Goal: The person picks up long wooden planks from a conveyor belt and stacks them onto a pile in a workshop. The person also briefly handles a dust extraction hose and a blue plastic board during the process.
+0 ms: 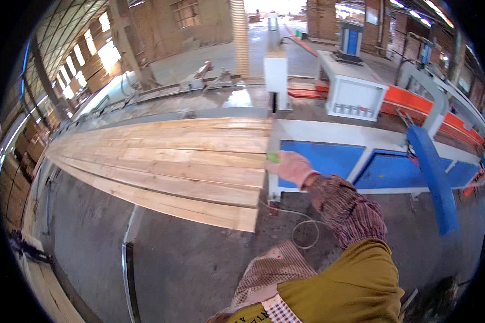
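Mustard sleeve (361, 280) and checked apron (272, 269) lie nearest the camera, the arm reaching far across the gap. Largest is the white machine frame (328, 129) on the right, faced with blue panels (323, 159); it stands just beside the planks' right ends, a layout that probably keeps wood and machine within one arm's reach. To its left the pale planks (161, 156) lie flat, side by side and lengthwise, likely so each end can be touched singly — the nearest one angles a little apart from the rest. Beyond their far edge runs a grey metal ledge (210, 113); below the near side, a metal support (128, 269) presumably helps bear such lengths. On the right, a long blue bar (434, 183) slants down before the panels. Smaller is the knitted cuff (347, 207), perhaps worn against splinters, leading to the gloved right hand (293, 168) at the plank ends. Its fingers look bent about a small green item (274, 157) — blur hides whether they grasp it, or wood, so I cannot tell. No left hand shows.
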### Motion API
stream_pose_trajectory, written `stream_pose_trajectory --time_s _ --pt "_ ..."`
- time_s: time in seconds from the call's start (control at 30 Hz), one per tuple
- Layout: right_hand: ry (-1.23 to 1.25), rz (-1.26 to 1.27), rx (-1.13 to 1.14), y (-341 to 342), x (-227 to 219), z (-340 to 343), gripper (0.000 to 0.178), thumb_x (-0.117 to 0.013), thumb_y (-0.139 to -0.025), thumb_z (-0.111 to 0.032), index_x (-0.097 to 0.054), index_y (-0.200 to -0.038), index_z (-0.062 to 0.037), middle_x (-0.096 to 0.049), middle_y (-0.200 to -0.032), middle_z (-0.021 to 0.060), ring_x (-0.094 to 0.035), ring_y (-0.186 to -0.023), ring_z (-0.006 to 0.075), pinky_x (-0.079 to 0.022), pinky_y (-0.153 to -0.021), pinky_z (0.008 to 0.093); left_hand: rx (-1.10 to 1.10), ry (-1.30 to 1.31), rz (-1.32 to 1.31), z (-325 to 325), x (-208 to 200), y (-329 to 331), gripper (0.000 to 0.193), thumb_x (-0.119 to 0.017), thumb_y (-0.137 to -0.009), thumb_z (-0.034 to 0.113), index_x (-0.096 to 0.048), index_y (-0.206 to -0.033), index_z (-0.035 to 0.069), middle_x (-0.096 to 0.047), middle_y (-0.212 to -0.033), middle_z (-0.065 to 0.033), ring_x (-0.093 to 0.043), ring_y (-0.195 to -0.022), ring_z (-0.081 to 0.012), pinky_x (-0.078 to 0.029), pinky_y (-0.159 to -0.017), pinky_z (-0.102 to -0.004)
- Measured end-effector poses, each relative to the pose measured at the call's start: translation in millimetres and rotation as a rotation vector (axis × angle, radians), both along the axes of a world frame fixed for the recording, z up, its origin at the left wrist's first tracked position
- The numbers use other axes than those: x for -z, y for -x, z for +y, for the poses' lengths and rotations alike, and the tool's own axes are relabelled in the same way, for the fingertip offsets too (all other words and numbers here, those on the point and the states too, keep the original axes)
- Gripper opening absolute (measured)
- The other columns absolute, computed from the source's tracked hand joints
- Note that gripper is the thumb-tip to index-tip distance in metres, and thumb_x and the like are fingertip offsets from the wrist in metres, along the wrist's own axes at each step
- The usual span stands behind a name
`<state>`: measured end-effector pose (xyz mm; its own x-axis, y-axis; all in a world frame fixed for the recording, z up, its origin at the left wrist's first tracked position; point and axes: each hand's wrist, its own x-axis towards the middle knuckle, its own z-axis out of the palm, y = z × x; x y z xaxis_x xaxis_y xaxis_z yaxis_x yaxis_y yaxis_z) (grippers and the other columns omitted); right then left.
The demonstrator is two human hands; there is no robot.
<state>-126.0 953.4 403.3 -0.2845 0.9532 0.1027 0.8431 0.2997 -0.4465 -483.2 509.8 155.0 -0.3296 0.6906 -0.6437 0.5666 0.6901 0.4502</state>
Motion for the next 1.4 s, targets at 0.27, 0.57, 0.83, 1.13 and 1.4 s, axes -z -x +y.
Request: stream_pose_trajectory --time_s 0.27,0.57,0.83,1.13,1.4 --pt "-0.043 0.047 0.760 -252.9 6.7 -88.1 0.062 -0.058 -0.085 -0.057 -0.070 -0.101 0.0016 -0.067 -0.103 0.0281 -0.063 -0.104 0.0418 -0.049 -0.088 0.0477 0.292 -0.007 0.080 -45.9 35.0 -5.0 0.026 -0.061 -0.087 0.033 -0.066 -0.106 0.015 -0.069 -0.099 -0.0120 -0.066 -0.093 -0.0372 -0.054 -0.083 -0.0443" --pt "-0.177 0.346 1.059 -457.6 26.8 -227.3 0.053 -0.056 -0.090 -0.053 -0.067 -0.101 -0.0020 -0.068 -0.097 0.0241 -0.065 -0.096 0.0393 -0.050 -0.084 0.0464 0.536 0.025 0.118 -128.9 66.8 -53.1 0.027 -0.060 -0.088 0.033 -0.066 -0.107 0.015 -0.069 -0.100 -0.0123 -0.066 -0.094 -0.0375 -0.054 -0.083 -0.0449" --pt "0.584 -0.565 -0.263 -349.9 185.6 -497.8 0.037 -0.050 -0.091 -0.047 -0.067 -0.104 -0.0171 -0.068 -0.099 0.0125 -0.067 -0.092 0.0317 -0.055 -0.077 0.0435 0.744 -0.042 0.132 -200.5 95.4 -115.1 0.027 -0.059 -0.088 0.033 -0.066 -0.108 0.015 -0.069 -0.101 -0.0125 -0.065 -0.094 -0.0379 -0.054 -0.084 -0.0454" --pt "0.738 -0.466 0.770 -542.8 265.6 -599.4 0.042 -0.054 -0.091 -0.042 -0.073 -0.097 -0.0055 -0.071 -0.094 0.0168 -0.067 -0.094 0.0365 -0.053 -0.079 0.0466 1.071 -0.055 0.310 -166.8 42.3 -224.9 0.025 -0.057 -0.089 0.021 -0.064 -0.112 0.014 -0.067 -0.109 -0.0127 -0.064 -0.098 -0.0382 -0.054 -0.083 -0.0474" --pt "0.144 0.515 1.558 -741.3 172.7 -590.3 0.051 -0.062 -0.085 -0.051 -0.069 -0.095 -0.0015 -0.070 -0.088 0.0190 -0.067 -0.087 0.0366 -0.051 -0.073 0.0458 1.087 -0.044 0.090 -105.4 28.6 -436.2 0.028 -0.063 -0.084 0.027 -0.060 -0.108 0.012 -0.066 -0.104 -0.0141 -0.064 -0.097 -0.0383 -0.053 -0.077 -0.0477"
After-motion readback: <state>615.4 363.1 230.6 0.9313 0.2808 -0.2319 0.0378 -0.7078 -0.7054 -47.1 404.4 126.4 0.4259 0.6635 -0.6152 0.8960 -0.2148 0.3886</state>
